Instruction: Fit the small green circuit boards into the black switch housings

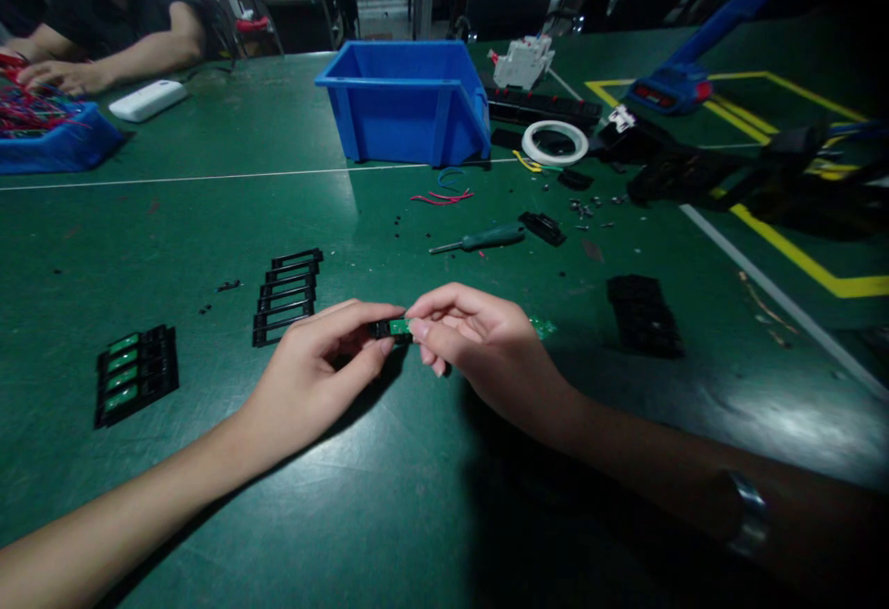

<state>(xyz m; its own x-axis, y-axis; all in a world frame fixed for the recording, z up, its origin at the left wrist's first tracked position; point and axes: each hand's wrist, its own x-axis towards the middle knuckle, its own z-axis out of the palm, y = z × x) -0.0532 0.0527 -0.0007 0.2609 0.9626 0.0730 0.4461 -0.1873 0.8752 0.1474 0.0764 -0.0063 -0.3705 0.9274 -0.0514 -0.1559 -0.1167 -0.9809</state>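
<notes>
My left hand (pixel 326 368) and my right hand (pixel 472 336) meet over the green table, both pinching one small black plastic frame with a green circuit board (pixel 394 327) in it. The left fingers grip its left end, the right fingertips press on its right end. A row of empty black frames (pixel 286 296) lies just left of my hands. Further left sits a group of black frames with green boards fitted (pixel 135 375). A small green board (pixel 543 326) lies behind my right hand.
A blue bin (pixel 406 102) stands at the back centre. A green-handled screwdriver (pixel 482 240), loose wires (pixel 444 194), screws, a white tape ring (pixel 554 142) and black parts (pixel 643 313) lie to the right. Another person's arms (pixel 104 63) rest at the far left beside a blue tray.
</notes>
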